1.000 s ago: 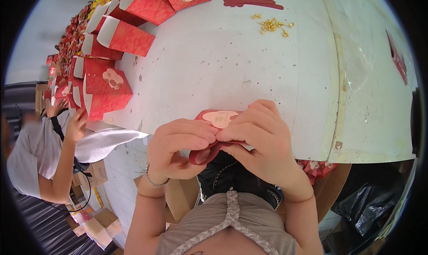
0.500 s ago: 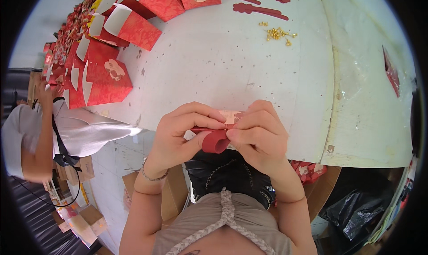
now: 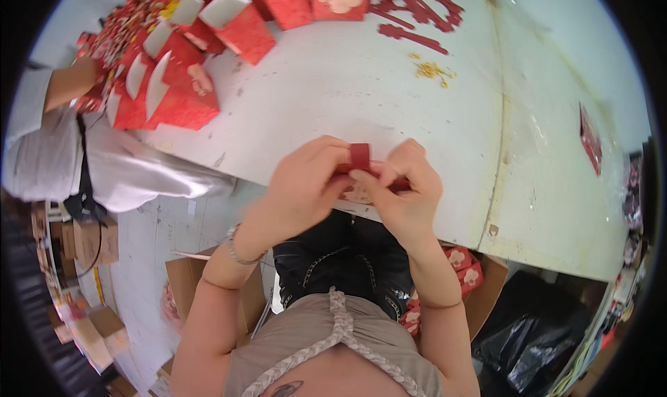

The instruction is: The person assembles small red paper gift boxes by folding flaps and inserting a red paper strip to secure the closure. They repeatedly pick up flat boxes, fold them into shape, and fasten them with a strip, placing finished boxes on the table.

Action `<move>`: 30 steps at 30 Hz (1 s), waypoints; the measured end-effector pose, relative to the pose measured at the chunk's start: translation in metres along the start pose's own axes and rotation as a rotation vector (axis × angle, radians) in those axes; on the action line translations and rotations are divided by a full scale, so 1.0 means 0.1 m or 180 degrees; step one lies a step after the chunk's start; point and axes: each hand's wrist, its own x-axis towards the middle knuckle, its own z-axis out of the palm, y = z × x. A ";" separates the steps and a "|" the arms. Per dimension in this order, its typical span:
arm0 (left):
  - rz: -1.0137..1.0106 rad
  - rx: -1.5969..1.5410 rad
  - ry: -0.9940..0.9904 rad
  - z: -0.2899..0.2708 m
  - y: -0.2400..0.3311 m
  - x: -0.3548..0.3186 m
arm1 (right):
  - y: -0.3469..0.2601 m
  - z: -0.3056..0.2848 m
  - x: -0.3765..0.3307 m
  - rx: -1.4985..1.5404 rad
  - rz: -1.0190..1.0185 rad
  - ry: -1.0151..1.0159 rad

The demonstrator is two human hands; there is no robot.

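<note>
Close to the table's near edge, both my hands hold a small red box (image 3: 358, 195) with a pale flower patch on the side towards me. A dark red strip (image 3: 360, 155) rises in a loop above its top. My left hand (image 3: 302, 182) is closed on the box's left side, fingers curled and partly hidden behind it. Thumb and fingers of my right hand (image 3: 411, 194) pinch the strip's near part at the box's right side. Whether a fastener sits under that thumb, I cannot tell.
Open red boxes (image 3: 240, 25) line the table's far left. Dark red strips (image 3: 417, 11) lie at the back beside gold fasteners (image 3: 432, 70). At left, a person's arm (image 3: 73, 84) reaches to the pile. Cardboard boxes and a black plastic bag (image 3: 531, 327) are below.
The strip's loop, which hung towards me, now stands up above the box, and the flower patch has come round to my side. My whole view has shifted a little.
</note>
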 end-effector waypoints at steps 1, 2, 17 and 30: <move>0.0077 0.0116 0.0125 0.04 0.03 -0.05 | -0.02 0.05 -0.04 -0.0073 -0.0161 0.0105; 0.0148 0.0237 0.0247 0.06 0.05 -0.10 | -0.04 0.07 -0.11 -0.0134 -0.0315 0.0214; -0.0248 0.3893 0.1573 -1.08 -0.40 -0.26 | -0.89 -1.51 -0.31 -0.2636 0.0169 -0.2497; 0.0153 -0.0360 0.0869 -0.04 -0.75 0.38 | 0.47 -0.08 -0.04 0.0403 -0.0092 -0.0357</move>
